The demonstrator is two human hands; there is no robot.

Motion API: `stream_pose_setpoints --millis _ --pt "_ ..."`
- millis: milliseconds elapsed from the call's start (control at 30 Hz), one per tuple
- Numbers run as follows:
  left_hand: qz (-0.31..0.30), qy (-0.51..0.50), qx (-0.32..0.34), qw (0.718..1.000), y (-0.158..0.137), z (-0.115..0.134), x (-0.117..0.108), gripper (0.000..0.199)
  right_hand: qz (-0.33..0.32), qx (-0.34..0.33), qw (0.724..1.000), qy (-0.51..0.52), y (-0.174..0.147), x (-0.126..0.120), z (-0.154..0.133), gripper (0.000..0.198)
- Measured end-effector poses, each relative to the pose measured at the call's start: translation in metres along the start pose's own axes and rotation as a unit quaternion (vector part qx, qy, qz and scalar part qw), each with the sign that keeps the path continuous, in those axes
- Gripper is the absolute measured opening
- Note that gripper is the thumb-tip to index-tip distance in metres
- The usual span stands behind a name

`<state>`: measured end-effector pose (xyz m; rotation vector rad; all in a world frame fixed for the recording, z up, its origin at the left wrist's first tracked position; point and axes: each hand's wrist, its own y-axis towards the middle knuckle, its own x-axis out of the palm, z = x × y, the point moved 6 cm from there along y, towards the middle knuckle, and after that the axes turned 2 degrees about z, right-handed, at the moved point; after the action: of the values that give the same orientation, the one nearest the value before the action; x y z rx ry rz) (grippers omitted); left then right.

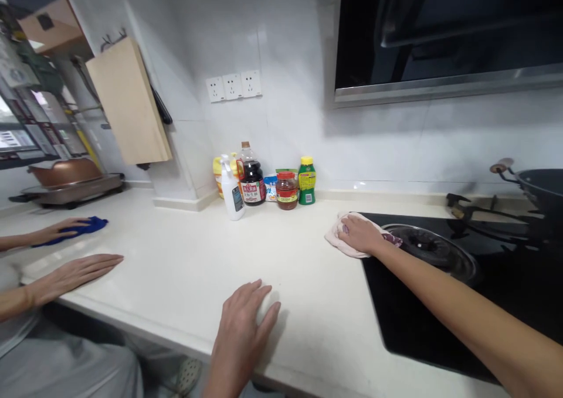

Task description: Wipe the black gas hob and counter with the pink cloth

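The person's right hand (363,235) lies palm down on a crumpled, pale pink cloth (338,245) at the back left corner of the flat black glass cooktop (396,322), its fingers bent over the fabric; whether they clench it or only press, I cannot tell. The cloth straddles that corner, partly on the cooktop and partly on the smooth white countertop (176,275) to the left of it. Left of the cooktop's front part is the person's left hand (244,322), fingers loosely curved and thumb set apart from them, low over the countertop; whether it touches the surface cannot be told. Beyond the cloth, behind and left of the cooktop, a green plastic bottle with a yellow cap (307,181) stands just beside a squat glass jar with a red lid (287,193); farther left of the cooktop come a large bottle of dark liquid with a brown cap (253,184) and a white plastic spray bottle (233,194). Well to the left of the cooktop, a co-worker's hand (59,232) rests on a deep blue cloth (90,226), and another outstretched hand (79,276) lies nearer the counter's front edge. A dark, wooden-handled pan (548,193) sits over the cooktop's back right part.
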<state>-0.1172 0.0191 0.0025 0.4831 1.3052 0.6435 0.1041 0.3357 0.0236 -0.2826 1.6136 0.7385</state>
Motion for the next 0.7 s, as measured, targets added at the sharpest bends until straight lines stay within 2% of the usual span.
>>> stream_pose_setpoints --millis 100,300,467,567,700 --pt "0.012 -0.017 -0.002 1.000 0.001 0.001 -0.003 0.034 0.004 0.014 1.000 0.004 0.007 0.007 -0.023 0.042" --pt "0.027 -0.056 -0.001 0.998 0.002 0.003 -0.007 0.034 -0.007 -0.034 0.998 0.048 0.019 0.019 -0.093 0.047" --pt "0.010 -0.080 -0.031 0.996 0.003 0.001 -0.006 0.033 -0.017 -0.014 0.998 0.067 0.037 0.018 -0.115 0.048" --pt "-0.003 -0.088 -0.059 0.994 0.003 -0.002 -0.005 0.037 -0.024 -0.029 0.996 0.080 0.031 0.012 -0.132 0.049" --pt "-0.006 -0.090 -0.094 0.991 0.002 -0.007 -0.003 0.045 -0.049 -0.115 0.985 0.115 0.000 0.003 -0.183 0.054"
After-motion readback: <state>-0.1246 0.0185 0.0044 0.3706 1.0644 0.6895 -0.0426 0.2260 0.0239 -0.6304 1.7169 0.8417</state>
